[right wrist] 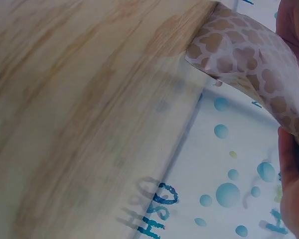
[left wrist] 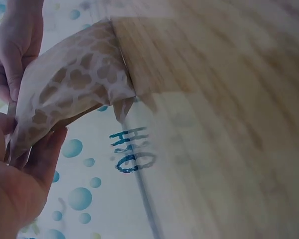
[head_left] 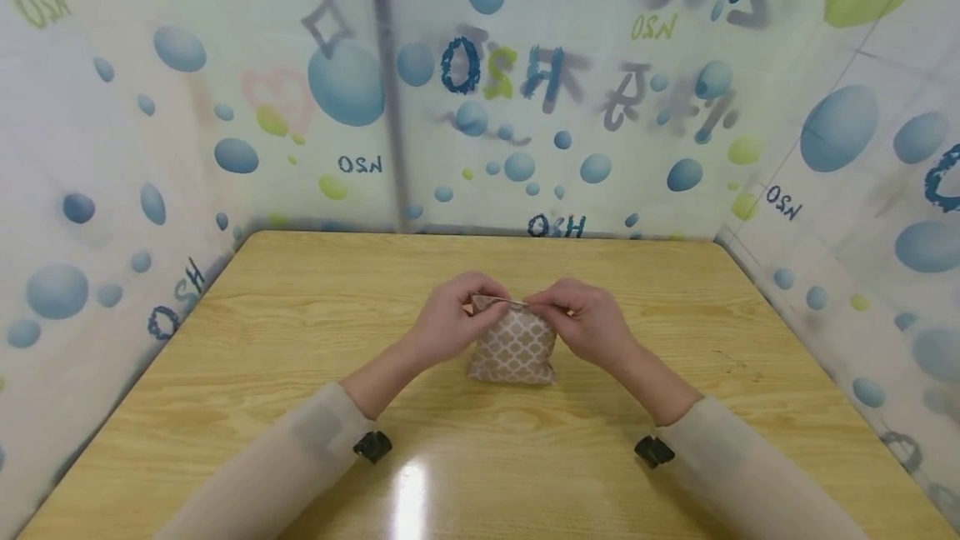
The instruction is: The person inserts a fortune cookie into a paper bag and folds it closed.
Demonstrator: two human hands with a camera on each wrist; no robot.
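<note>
A small brown pouch (head_left: 514, 350) with a white lattice pattern stands on the table, its top edge drawn up between both hands. At the top left corner my left hand (head_left: 456, 319) pinches the edge with thumb and fingers. My right hand (head_left: 588, 322) pinches the same edge near the top right corner. In the left wrist view the pouch (left wrist: 74, 74) bulges, and its bottom edge meets the tabletop. The right wrist view has the pouch (right wrist: 249, 62) curving up to the right hand (right wrist: 296, 184), which is partly cut off. What the pouch contains is hidden.
The light wooden table (head_left: 300, 290) carries a glare patch near its front. Walls covered in printed sheeting (head_left: 465, 132) with blue and green bubbles stand behind it and on both sides. A black strap piece (head_left: 372, 446) sits at the left wrist, another (head_left: 655, 451) at the right.
</note>
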